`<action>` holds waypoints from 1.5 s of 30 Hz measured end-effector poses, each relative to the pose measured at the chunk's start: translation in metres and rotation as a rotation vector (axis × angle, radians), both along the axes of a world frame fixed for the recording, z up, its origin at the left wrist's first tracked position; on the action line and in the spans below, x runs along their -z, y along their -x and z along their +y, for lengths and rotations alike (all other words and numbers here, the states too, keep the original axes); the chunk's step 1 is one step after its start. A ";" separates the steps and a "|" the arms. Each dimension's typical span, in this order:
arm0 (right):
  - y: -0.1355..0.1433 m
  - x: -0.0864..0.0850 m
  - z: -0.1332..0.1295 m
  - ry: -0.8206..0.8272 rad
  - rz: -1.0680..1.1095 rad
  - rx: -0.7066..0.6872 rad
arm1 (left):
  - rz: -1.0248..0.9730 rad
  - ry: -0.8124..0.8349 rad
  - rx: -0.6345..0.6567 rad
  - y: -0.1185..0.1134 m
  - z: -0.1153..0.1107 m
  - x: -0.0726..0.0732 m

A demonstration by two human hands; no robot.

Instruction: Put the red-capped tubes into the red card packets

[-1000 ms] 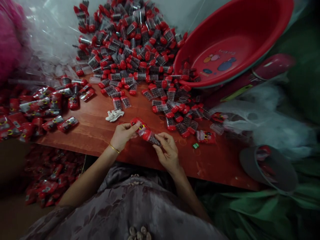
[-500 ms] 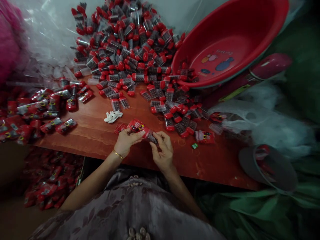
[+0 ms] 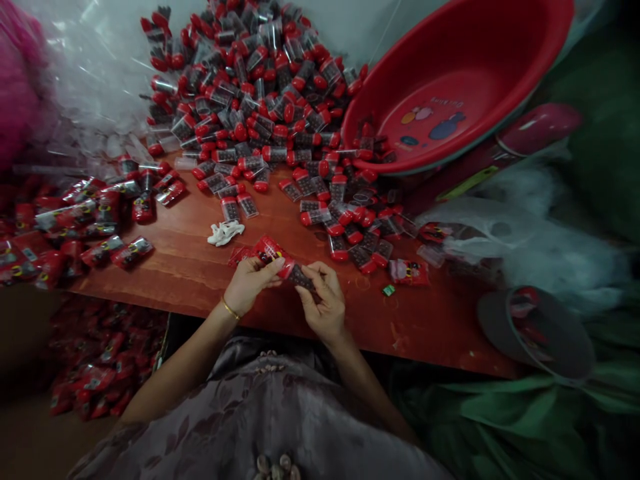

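Low over the front of the table, my left hand point(image 3: 250, 283) pinches a red printed wrapper point(image 3: 270, 248). My right hand point(image 3: 324, 300) grips a small clear tube with dark contents point(image 3: 301, 276) between thumb and fingers. The tube meets the wrapper's right end; my fingers partly hide the join, so I cannot tell how far it reaches inside. More flat red wrapper point(image 3: 241, 255) lies on the table just left of the held one. Beyond my left hand rests a crumpled white scrap point(image 3: 225, 233).
A large heap of red-capped clear tubes point(image 3: 260, 100) covers the back of the wooden table point(image 3: 195, 267). Red wrapped tubes point(image 3: 95, 213) crowd the left side. At right are a tilted red basin point(image 3: 480, 73), plastic bags point(image 3: 525, 240) and a grey bin point(image 3: 500, 330).
My left hand has shifted slightly left and down along the wrapper, and more of the dark tube shows between the hands. My right hand is almost in the same place.
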State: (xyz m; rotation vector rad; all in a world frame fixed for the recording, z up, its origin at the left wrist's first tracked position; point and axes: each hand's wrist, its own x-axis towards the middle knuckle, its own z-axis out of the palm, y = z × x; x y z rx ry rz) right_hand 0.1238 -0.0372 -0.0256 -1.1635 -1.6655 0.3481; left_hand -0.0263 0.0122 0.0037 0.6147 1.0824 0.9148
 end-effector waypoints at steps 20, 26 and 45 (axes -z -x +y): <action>0.010 -0.003 0.003 0.397 0.291 0.048 | -0.033 -0.182 -0.178 -0.016 -0.007 0.010; 0.011 -0.007 0.001 0.492 0.430 0.001 | -0.042 -0.252 -0.104 -0.013 -0.004 0.003; 0.019 -0.005 0.003 0.375 0.454 0.157 | -0.050 -0.242 -0.110 -0.032 -0.006 0.000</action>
